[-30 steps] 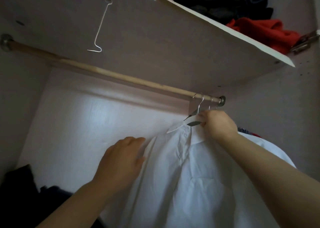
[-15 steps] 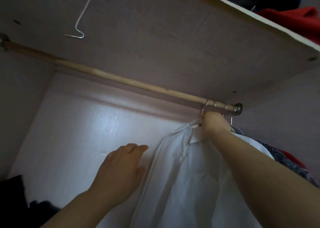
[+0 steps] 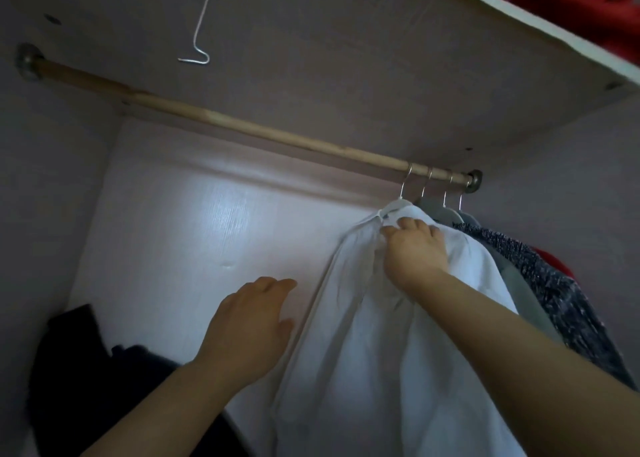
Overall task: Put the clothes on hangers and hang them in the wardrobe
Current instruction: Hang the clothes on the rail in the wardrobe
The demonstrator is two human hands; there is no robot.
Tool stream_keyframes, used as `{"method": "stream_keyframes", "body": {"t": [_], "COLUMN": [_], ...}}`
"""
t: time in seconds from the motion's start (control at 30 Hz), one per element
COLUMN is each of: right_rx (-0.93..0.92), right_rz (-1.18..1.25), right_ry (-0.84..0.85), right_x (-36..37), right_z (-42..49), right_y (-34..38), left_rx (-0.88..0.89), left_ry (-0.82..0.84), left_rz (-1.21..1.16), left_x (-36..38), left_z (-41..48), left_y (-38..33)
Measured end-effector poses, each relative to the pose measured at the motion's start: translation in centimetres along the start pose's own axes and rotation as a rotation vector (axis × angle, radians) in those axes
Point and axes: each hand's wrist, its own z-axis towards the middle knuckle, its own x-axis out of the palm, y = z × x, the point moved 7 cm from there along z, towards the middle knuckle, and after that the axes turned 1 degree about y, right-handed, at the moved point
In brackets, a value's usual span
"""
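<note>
Head view: creased white shirt (image 3: 367,359)

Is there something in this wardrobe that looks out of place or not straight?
A bent wire hook dangles from the shelf underside, holding nothing, apart from the rod. Dark clothes lie heaped at the bottom left, not on hangers. The white shirt is bunched near its collar where the right hand grips it.
</note>
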Motion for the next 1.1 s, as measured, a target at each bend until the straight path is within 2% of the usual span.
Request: {"method": "stream_keyframes", "body": {"t": [0.23,0.37,0.53,0.73,0.93,1.1], "right_rx": [-0.16,-0.173,-0.105,0.006,0.091,0.268], "right_rz": [0.183,0.253,0.32,0.36,0.3,0.29], "right_ry": [0.22,0.378,0.552,0.68,0.83,0.952], "right_x": [2.6,4.4,5.5,3.4,-2.4,-9.3], "right_z": [-13.0,-22.8,-35.4,-49.8,-64.7,-76.6], "right_y": [4.6,6.2,6.3,4.2,0.4,-3.6], "left_rx": [-0.046,-0.088,-0.133,-0.187,-0.204,-0.084], "left_ry": [0.167,0.286,0.419,0.643,0.817,0.973], "left_rz": [-0.071,-0.109,-0.123,-0.084,-0.102,-0.182], "left_x": [0.0,1.1,2.2,2.4,-0.1,-2.6], "left_z": [-6.4,-11.8,-20.3,-33.4,-47.0,-56.5], "left_y": [-0.6,-1.4,-2.5,-5.4,-12.0,-20.3]}}
